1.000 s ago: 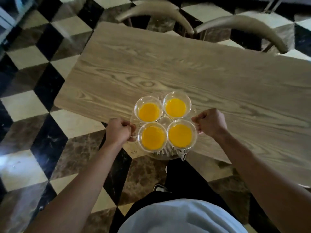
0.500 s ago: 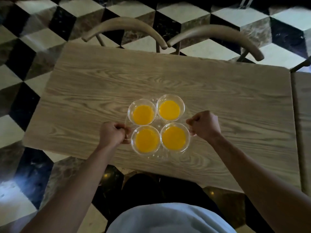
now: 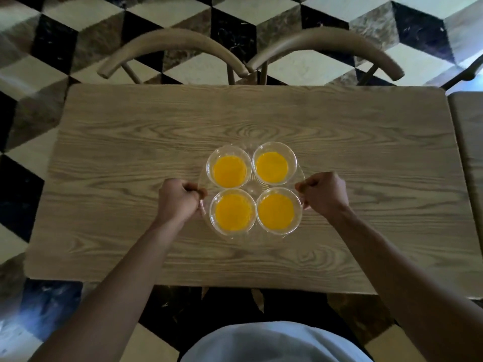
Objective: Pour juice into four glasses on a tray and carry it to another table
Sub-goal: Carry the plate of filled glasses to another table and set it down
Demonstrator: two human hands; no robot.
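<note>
Your clear round tray (image 3: 300, 172) sits over the middle of a wooden table (image 3: 130, 158), a little nearer your edge than the far one, and it carries four clear glasses packed two by two so that their rims touch or nearly touch. The far left glass (image 3: 229, 166), far right glass (image 3: 274, 163), near left glass (image 3: 232, 212) and near right glass (image 3: 278, 210) each hold bright orange juice to about the same level, so the pouring looks done. The tight cluster keeps the load centred between your hands, which probably helps the tray stay level. Your left hand (image 3: 179, 198) is curled into a fist around the tray's left edge, and your right hand (image 3: 322, 193) is curled the same way around the right edge, directly opposite; each grip is closed on the tray, most likely on small handles, though the clear material makes them hard to see. Holding at opposite sides spreads the weight evenly. Whether the tray already rests on the wood or hangs just above it cannot be told from this view. Both forearms reach in from the near edge, where your pale shirt (image 3: 274, 343) shows at the bottom. Beyond the table's far edge stand two curved chair backs (image 3: 172, 43) side by side, on a checkered floor (image 3: 313, 11) of black, cream and brown tiles. A second table (image 3: 467, 142) just shows at the right.
</note>
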